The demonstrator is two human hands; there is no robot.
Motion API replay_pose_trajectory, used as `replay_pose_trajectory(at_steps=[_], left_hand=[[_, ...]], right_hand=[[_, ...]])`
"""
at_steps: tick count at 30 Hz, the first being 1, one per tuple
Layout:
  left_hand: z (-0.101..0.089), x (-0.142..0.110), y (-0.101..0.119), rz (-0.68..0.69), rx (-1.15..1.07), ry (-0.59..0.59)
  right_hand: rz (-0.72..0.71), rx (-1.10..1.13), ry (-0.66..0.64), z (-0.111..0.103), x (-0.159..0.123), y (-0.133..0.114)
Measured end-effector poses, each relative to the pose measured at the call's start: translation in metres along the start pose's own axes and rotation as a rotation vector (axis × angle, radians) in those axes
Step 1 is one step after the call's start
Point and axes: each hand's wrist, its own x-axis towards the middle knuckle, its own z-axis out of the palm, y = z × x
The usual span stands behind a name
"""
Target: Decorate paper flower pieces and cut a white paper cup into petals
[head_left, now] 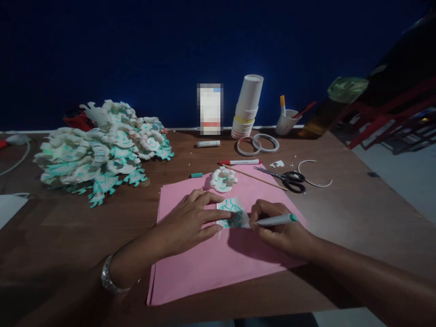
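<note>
Paper piece (236,205), small, white, green-inked, seemingly unfinished, beneath splayed left hand (190,220); white, green-ended marker (276,220) pinched in right hand (283,236).

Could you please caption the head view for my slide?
Left hand on a paper drawing, right hand holding a green marker, over pink sheets.

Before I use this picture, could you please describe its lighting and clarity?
Head view: dim, the blue wall very dark up top; head view: shadow on the pink paper below the right hand; head view: pixelation masks an upright object beside the cup stack.
</note>
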Motion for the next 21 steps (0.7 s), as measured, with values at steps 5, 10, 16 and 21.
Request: replay_pose_trajectory(at_steps=[5,10,16,21], left_hand=[[-0.0001,0.0002,0.0001,-0.005,0.005,-0.005],[-0.0006,0.0001,0.0007,-0.007,0.003,0.000],[-0.0014,-0.0001,0.0015,-0.011,0.006,-0.011],[-0.0007,0.0001,0.0008,-0.002,0.004,-0.001]], right_hand=[[0.016,-0.018,0.026,-0.0007,-0.0006,0.0009],[0.018,-0.013,0.031,-0.0006,-0.0014,0.0012],[0.010,-0.002,0.041,-0.0006,-0.0009,0.0029],[0.020,-0.014,0.075,-0.0001,-0.0003,0.0039]])
